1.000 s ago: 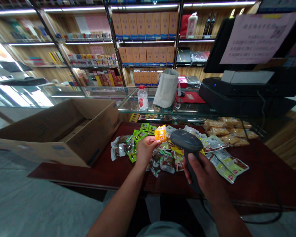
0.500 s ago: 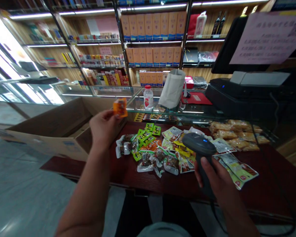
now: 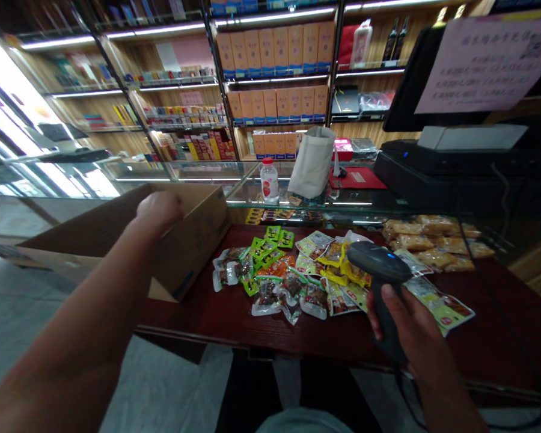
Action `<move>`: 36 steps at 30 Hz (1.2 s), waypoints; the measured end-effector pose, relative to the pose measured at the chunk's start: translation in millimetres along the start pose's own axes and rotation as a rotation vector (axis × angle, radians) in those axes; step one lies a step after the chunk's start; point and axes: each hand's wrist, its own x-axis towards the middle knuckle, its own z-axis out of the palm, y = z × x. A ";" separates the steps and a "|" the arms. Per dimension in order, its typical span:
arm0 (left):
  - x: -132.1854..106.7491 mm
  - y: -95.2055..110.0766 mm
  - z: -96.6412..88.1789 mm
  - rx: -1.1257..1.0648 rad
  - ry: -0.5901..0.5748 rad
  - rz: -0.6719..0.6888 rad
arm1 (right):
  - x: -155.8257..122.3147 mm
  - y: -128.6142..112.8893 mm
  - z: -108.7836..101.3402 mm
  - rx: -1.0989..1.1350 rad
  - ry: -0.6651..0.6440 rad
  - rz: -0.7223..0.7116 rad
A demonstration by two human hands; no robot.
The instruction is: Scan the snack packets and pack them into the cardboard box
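My right hand is wrapped round the handle of a dark barcode scanner with a lit blue light, held above the snack packets. Over the cardboard box, my left hand reaches in across its near side. Its fingers point down and away, so they are hidden, and the orange packet is out of sight. On the dark red counter lie green packets, orange packets, clear vacuum packs of brown food, yellow packets and white-green pouches.
Wrapped bread-like packs are piled at the counter's right. Behind, a glass counter carries a bottle with a red cap and a white bag. A monitor with a paper notice rises at the right. The scanner's cable hangs below my right hand.
My left hand has moved left and over the box, and the orange packet it held no longer shows. The scanner in my right hand has shifted slightly right.
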 end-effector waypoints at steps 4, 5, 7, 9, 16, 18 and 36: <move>-38.7 -14.3 72.7 0.582 -0.363 0.145 | 2.2 -3.3 -1.1 0.021 0.004 0.004; -51.6 -22.4 96.3 0.623 -0.590 0.161 | 2.1 -4.2 -1.2 0.020 0.004 -0.005; -75.5 -42.6 140.9 0.627 -0.779 0.161 | 0.6 -5.5 -1.7 0.015 0.002 -0.021; -91.8 -63.8 175.4 0.670 -0.843 0.175 | -2.0 -5.8 -2.7 0.017 0.003 -0.024; -86.2 -102.8 216.4 0.746 -0.830 0.165 | -7.4 -2.1 -9.0 0.049 0.026 -0.010; -80.2 -103.1 216.2 0.736 -0.840 0.155 | -7.3 -1.3 -10.5 0.050 0.028 -0.010; -171.8 -49.6 203.1 -0.174 -0.859 -0.089 | 11.5 9.3 19.1 -0.037 0.042 -0.096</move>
